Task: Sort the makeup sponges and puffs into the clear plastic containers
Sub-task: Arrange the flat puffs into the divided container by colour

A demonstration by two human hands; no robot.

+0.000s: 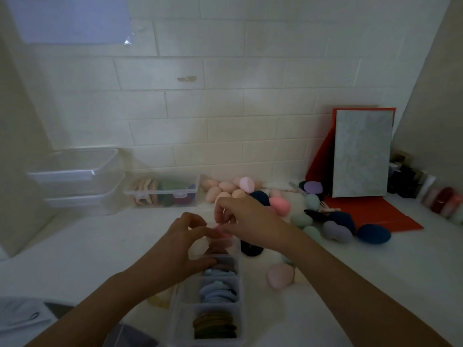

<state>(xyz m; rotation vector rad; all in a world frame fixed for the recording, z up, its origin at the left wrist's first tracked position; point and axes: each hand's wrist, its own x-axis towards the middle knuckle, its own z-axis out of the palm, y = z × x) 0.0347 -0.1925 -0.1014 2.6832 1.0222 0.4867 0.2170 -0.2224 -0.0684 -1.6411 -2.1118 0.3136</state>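
A clear divided container (183, 294) runs from the bottom centre toward the middle of the white counter, its compartments holding olive, blue and mauve flat puffs. My left hand (180, 244) and my right hand (240, 219) meet over its far compartment, both pinching a small pink puff (223, 231). Loose egg-shaped sponges lie behind and right: peach ones (220, 187), a pink one (280, 205), mint ones (302, 219), a lilac one (337, 231) and navy ones (373, 233). A pale pink sponge (279, 275) lies just right of the container.
Stacked empty clear tubs (75, 179) stand at the left by the wall. A lidded clear box (162, 192) with sorted puffs sits beside them. A red folder with a grey board (360, 151) leans at the back right. Small bottles (441, 196) line the right edge.
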